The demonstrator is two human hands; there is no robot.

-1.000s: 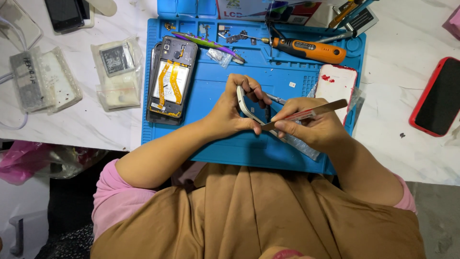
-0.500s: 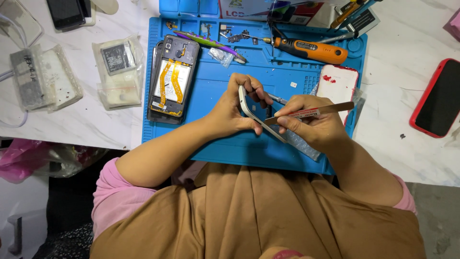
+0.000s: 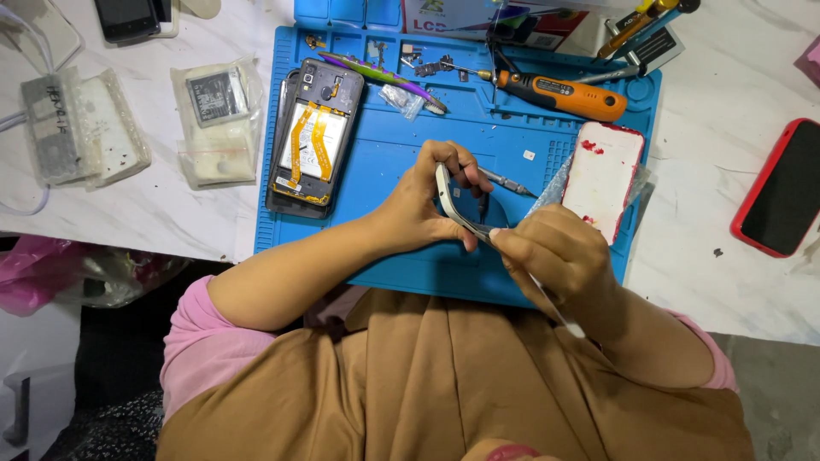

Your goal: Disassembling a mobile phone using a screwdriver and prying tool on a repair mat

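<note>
Both hands pinch the phone frame point(image 3: 457, 207) on edge — left hand point(image 3: 418, 205), right hand point(image 3: 555, 252) — blue mat point(image 3: 393, 162) bare beneath.

1. Both forearms reach forward from the body and converge at the middle, elbows spread wide.
2. Pink sleeves are pushed up above the elbows, leaving both forearms bare.
3. The left hand point(image 3: 423, 209) is curled, thumb low and fingers arched over the top, pinching a thin curved frame point(image 3: 457, 209) by its edge.
4. The right hand point(image 3: 555, 256) sits just beside the left, back of the hand up, knuckles bent.
5. Its fingertips point(image 3: 500, 236) close together at the frame's lower end, touching it near the left thumb.
</note>
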